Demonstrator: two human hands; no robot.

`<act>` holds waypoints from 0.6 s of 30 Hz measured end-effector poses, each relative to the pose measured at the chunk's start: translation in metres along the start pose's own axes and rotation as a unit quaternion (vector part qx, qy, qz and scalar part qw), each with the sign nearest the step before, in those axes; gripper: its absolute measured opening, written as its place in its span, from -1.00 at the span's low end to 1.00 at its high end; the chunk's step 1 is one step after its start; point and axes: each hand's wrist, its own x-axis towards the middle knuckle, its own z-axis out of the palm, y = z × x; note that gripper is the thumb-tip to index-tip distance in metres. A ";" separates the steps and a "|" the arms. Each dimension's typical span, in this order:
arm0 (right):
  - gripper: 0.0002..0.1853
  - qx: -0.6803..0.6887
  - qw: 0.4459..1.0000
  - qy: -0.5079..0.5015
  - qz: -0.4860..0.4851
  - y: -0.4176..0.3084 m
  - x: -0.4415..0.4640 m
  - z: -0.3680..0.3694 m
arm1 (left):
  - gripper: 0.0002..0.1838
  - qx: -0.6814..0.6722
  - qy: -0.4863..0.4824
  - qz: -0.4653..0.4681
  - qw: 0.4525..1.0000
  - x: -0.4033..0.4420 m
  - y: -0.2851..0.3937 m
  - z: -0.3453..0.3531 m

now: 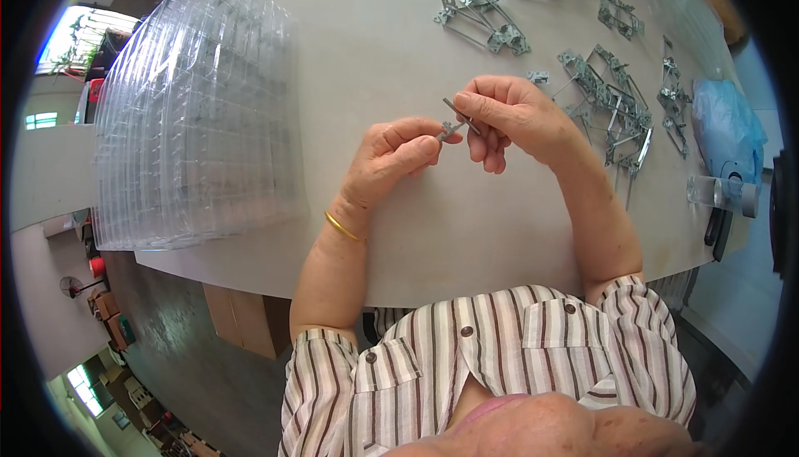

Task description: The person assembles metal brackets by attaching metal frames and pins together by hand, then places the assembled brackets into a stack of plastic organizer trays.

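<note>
Above the table's middle, my left hand (384,160) is closed, pinching a small grey metal bracket (449,131) between thumb and forefinger. My right hand (518,116) holds a thin metal strip (451,106) under its thumb, crossing close to the bracket; its lower fingers are curled. The two metal parts appear to meet between the hands, but I cannot tell whether they are joined. One loose small metal bracket (538,77) lies just beyond my right hand. Past my right forearm is a pile of linked metal hinge-like parts (612,99).
Tall stacks of clear plastic trays (200,116) occupy the left of the white table (358,49). More metal assemblies (491,7) lie at the far side. On the right edge are a blue plastic bag (726,128) and a clear bottle (720,194). A cardboard box (241,315) stands below.
</note>
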 end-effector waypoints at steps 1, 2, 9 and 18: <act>-0.64 -0.008 1.000 -0.006 0.007 0.000 0.000 -0.001 | -0.70 0.003 -0.011 -0.006 1.000 0.000 -0.001 -0.001; -0.65 -0.019 1.000 -0.013 0.008 0.000 0.001 -0.003 | -0.70 0.003 -0.008 -0.007 1.000 -0.001 -0.001 0.001; -0.69 -0.103 0.994 0.026 -0.040 0.004 0.002 -0.004 | -0.70 0.048 -0.057 -0.024 0.997 0.000 0.005 0.002; -0.80 -0.053 0.985 0.109 -0.124 0.005 0.004 -0.004 | -0.54 -0.043 0.071 0.012 0.996 0.003 0.002 0.001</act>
